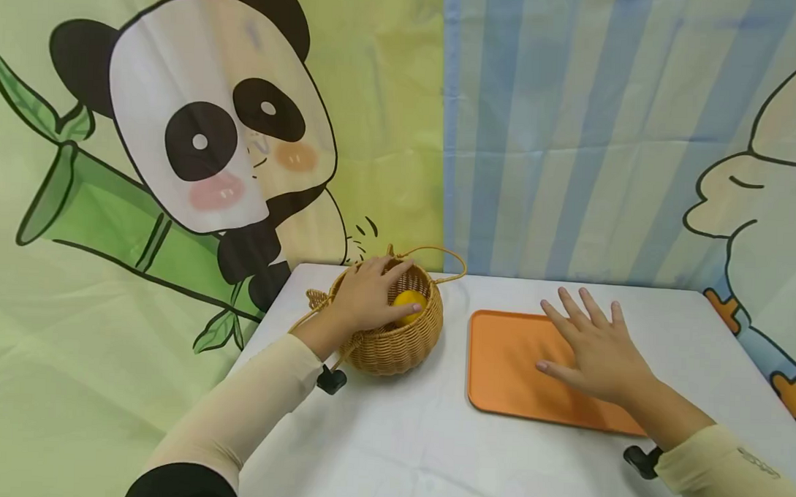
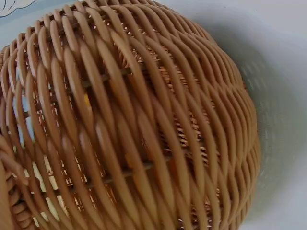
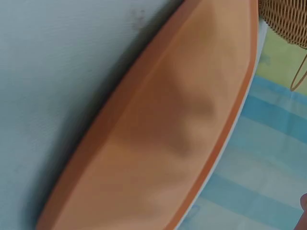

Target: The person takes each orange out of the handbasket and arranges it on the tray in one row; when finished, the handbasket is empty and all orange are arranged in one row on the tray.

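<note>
A round wicker basket (image 1: 394,354) stands on the white table at the left, its woven wall filling most of the left wrist view. My left hand (image 1: 370,299) lies over the basket's opening, fingers spread towards the far rim and thumb in front of a yellow round thing (image 1: 409,306) inside. Patches of yellow and orange show through the weave; the rest of the contents is hidden. Above an orange rectangular tray (image 1: 506,365) hovers my right hand (image 1: 594,358), palm down, fingers spread, holding nothing. Its shadow falls on the tray.
A thin looped handle (image 1: 465,262) sticks out from the basket's far right side. Behind the white table (image 1: 418,439) hang a panda-printed cloth (image 1: 376,131) and a blue-striped cloth (image 1: 573,137), close to its back edge.
</note>
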The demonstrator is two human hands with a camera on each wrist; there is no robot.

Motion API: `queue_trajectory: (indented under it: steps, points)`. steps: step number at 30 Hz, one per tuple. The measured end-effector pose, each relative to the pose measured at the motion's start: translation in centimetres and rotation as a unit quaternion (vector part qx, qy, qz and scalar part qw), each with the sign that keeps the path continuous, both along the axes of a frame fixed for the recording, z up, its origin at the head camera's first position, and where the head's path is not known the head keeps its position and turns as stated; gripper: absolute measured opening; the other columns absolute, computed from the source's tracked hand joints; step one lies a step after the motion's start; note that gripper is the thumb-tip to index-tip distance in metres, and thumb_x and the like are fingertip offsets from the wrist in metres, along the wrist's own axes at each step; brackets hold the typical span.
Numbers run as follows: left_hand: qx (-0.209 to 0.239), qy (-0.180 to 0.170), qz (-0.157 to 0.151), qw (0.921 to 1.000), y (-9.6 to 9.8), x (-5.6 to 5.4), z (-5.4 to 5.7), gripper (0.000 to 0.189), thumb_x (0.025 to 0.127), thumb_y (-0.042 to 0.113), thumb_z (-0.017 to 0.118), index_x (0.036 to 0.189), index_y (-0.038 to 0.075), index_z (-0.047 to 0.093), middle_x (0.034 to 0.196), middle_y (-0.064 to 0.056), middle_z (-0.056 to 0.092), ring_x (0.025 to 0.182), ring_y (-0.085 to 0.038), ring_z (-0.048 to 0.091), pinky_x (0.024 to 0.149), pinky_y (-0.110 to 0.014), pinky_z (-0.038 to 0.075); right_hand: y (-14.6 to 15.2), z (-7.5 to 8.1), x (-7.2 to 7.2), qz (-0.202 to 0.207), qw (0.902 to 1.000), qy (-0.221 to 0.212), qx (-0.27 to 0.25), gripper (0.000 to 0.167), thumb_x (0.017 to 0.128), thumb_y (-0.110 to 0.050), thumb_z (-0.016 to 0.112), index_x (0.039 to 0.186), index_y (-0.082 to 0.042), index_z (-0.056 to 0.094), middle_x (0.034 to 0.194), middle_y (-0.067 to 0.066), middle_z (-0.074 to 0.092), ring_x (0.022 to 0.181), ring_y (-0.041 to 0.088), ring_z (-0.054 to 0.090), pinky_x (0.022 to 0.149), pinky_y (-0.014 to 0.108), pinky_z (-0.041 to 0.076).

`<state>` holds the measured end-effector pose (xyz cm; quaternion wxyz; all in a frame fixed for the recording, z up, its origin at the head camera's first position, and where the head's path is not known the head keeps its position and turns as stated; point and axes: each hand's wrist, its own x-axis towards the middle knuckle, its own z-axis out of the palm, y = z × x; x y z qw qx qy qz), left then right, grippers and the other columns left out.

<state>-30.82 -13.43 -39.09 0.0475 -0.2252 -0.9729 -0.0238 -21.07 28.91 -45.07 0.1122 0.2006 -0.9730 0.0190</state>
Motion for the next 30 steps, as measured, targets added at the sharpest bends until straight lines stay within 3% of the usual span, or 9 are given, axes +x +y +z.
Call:
queue_trajectory:
  steps: [8,17,24,30]
  points:
    - [-0.009,-0.022,0.01,0.9997,-0.3,0.2,0.3,0.094,0.092,0.088,0.048,0.171,0.042,0.023,0.172,-0.013,0.031,0.157,-0.038,0.03,0.12,-0.069,0.028,0.9,-1.3,0.3,-0.014,0.9996,-0.022,-0.011,0.105,0.096,-0.074,0.062,0.174,-0.02,0.017,0.178,0.019,0.01,0.162,0.045,-0.007,0.115,0.083,-0.006]
    - [-0.014,-0.035,0.007,0.9993,-0.5,0.3,1.6,0.094,0.093,0.085,0.052,0.171,0.041,0.025,0.168,-0.016,0.037,0.15,-0.042,0.041,0.114,-0.064,0.04,3.2,-3.6,1.1,-0.043,0.9968,-0.063,-0.02,0.106,0.096,-0.078,0.058,0.173,-0.019,0.016,0.177,0.023,0.009,0.16,0.052,0.001,0.113,0.084,-0.009]
    - [-0.019,-0.051,0.013,0.9984,0.1,0.8,2.5,0.093,0.092,0.086,0.05,0.17,0.041,0.028,0.169,-0.014,0.037,0.151,-0.041,0.04,0.117,-0.064,0.037,5.2,-5.1,1.2,-0.063,0.9939,-0.087,-0.026,0.109,0.096,-0.08,0.055,0.174,-0.017,0.01,0.176,0.026,0.004,0.158,0.058,0.0,0.109,0.088,-0.005]
    - [-0.007,-0.068,-0.015,0.9975,1.2,1.5,3.1,0.094,0.093,0.086,0.047,0.171,0.038,0.027,0.17,-0.016,0.035,0.154,-0.039,0.036,0.117,-0.065,0.037,6.6,-5.5,1.0,-0.082,0.9933,-0.077,-0.026,0.111,0.095,-0.079,0.057,0.173,-0.016,0.009,0.174,0.029,0.005,0.156,0.06,0.0,0.107,0.09,-0.001]
